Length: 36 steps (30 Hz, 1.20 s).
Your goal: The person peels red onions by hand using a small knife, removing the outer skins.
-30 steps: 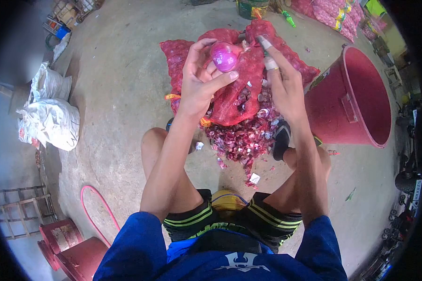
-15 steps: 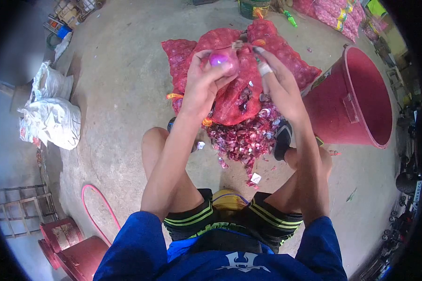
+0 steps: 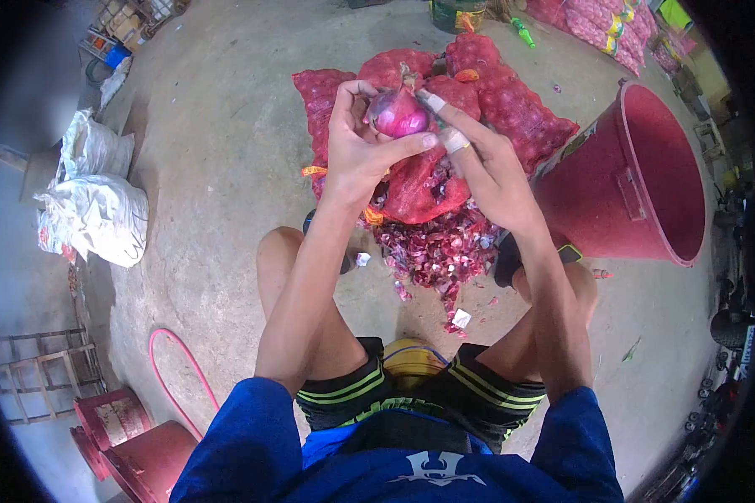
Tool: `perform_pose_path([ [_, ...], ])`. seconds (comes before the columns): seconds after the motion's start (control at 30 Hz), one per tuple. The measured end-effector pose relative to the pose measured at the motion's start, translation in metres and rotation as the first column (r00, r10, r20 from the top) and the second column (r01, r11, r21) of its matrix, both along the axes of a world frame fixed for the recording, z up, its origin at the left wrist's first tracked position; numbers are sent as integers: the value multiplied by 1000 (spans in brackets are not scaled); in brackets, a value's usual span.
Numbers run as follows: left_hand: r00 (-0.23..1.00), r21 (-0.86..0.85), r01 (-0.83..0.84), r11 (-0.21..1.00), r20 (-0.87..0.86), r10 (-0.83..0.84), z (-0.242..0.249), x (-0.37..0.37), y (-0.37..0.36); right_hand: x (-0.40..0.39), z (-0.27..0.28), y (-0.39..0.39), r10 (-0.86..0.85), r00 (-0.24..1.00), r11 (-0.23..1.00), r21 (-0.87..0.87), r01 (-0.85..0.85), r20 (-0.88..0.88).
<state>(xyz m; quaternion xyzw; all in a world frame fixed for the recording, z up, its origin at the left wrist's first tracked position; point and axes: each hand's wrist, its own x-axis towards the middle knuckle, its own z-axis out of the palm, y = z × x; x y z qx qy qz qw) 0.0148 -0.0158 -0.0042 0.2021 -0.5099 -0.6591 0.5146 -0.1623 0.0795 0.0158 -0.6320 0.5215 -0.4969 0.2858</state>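
In front of me, above the sacks, my left hand [image 3: 356, 155] is closed around a red onion [image 3: 404, 117], its dry stem end pointing up and away. My right hand [image 3: 499, 172] has white tape on its fingers, and the bent fingertips press against the right side of the onion. Whether a bit of skin sits between those fingertips is hidden. Beneath both hands lie red mesh sacks [image 3: 520, 101] filled with onions. A heap of loose purple onion skins [image 3: 436, 256] spreads on the floor between my feet.
A large red plastic bin [image 3: 583, 193] leans at the right. White sacks [image 3: 101, 222] stand on the left. Red containers [image 3: 147, 461] and a pink hose-like loop [image 3: 172, 339] are at lower left. More filled mesh sacks [image 3: 591, 25] lie at the back right.
The onion has turned so its stem end points upward. My right hand has moved left and closed in from beside the onion until its fingertips meet it.
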Motion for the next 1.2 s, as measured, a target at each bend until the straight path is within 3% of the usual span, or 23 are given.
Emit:
perform_pose_path([
  [0.13,989,44,97,994,-115,-91,2,-1,3,0,8,0,-62,996,998,21,63,-57],
  [0.2,973,166,157,973,-196,-124,0,1,5,-2,-3,-8,-152,972,951,-296,94,-181],
  [0.33,954,143,195,970,-256,-154,-6,0,-1,-4,3,-1,-182,957,965,-229,129,-227],
  [0.4,946,224,229,947,-280,-163,-3,1,-3,-6,10,3,-224,896,974,-113,195,-382],
  [0.53,934,276,268,923,-310,-178,0,-1,-1,-12,2,-2,-285,907,938,-286,197,-310],
  [0.6,936,276,246,929,-316,-154,-2,-3,-2,-13,11,4,-142,967,986,52,156,-210],
  [0.63,936,275,246,929,-315,-155,-3,-5,-2,-10,9,5,-143,968,986,52,157,-209],
  [0.7,983,127,62,990,-179,-38,2,-10,1,-3,5,6,-18,972,992,123,-11,235],
  [0.8,996,-11,-26,1000,-90,25,4,-11,3,5,6,5,5,951,978,198,-70,310],
  [0.83,996,-11,-23,1000,-88,22,4,-10,4,8,-1,2,3,950,978,198,-67,312],
  [0.9,996,-65,-70,995,-54,67,4,-10,6,13,-12,-6,-55,990,991,-115,70,129],
  [1.03,998,21,-49,999,-37,50,3,-5,7,10,-4,-2,-97,992,994,-55,93,-76],
  [1.1,992,130,7,991,-127,10,3,-4,5,9,-12,-8,-232,961,967,-147,210,-150],
  [1.13,992,130,7,992,-126,10,2,0,5,3,-13,-10,-232,961,967,-147,210,-149],
  [1.2,948,107,141,984,-302,-102,9,5,4,-10,-3,-8,-289,957,956,-42,290,14],
])
